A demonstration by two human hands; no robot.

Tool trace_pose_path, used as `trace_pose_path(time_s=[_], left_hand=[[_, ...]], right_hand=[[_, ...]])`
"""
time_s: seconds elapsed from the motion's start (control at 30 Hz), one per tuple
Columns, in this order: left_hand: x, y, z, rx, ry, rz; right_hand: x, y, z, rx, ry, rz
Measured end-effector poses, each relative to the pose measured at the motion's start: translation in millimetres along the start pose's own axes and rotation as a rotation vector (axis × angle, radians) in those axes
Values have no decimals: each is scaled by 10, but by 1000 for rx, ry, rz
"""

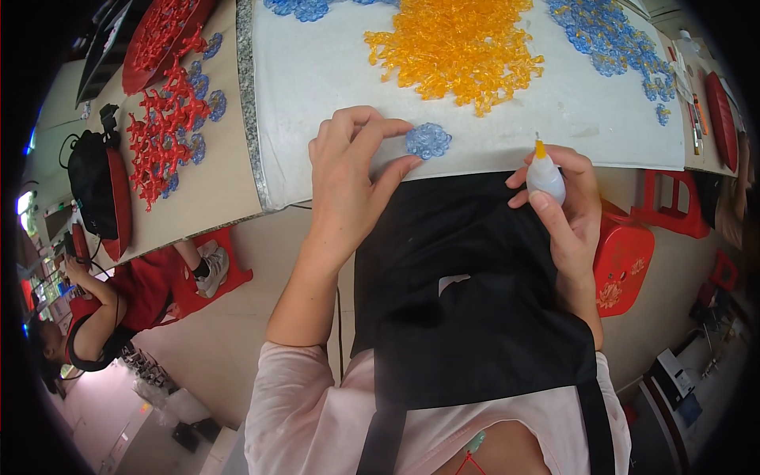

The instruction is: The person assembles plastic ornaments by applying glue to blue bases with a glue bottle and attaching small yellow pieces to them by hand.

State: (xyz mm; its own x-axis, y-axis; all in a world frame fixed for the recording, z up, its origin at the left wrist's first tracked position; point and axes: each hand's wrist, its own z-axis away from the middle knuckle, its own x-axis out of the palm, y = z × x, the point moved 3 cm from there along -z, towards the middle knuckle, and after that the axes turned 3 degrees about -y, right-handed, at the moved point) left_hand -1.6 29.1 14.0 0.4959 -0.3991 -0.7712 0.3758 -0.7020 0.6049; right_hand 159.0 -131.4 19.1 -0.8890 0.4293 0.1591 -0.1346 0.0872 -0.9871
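Hold positions: blue piece [428, 141] and squeeze bottle [546, 179].
From where I stand, the left hand [347, 162] pinches the blue piece between thumb and forefinger, near the front edge of the white-covered table [317, 75]. The right hand [576, 214] grasps the squeeze bottle, its yellow nozzle [541, 150] well apart from the piece. Beyond lies an orange pile [463, 47].

Place: workshop | orange pieces [455, 47] heaped on worktop [317, 87] | blue pieces [613, 41] | red pieces [162, 134] | squeeze bottle [546, 180] | apron [475, 340] | co-worker [141, 289] nearby
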Motion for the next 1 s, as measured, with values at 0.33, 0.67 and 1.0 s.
trace_pose_path(time_s=[0.33,0.67,1.0], left_hand=[[-31,13,-8,-8,13,64],[20,30,4,-11,85,1],[32,35,3,-1,98,0]], right_hand=[[-30,100,-218,-24,95,-47],[-9,126,-339,-71,170,-230],[90,141,-320,-186,115,-2]])
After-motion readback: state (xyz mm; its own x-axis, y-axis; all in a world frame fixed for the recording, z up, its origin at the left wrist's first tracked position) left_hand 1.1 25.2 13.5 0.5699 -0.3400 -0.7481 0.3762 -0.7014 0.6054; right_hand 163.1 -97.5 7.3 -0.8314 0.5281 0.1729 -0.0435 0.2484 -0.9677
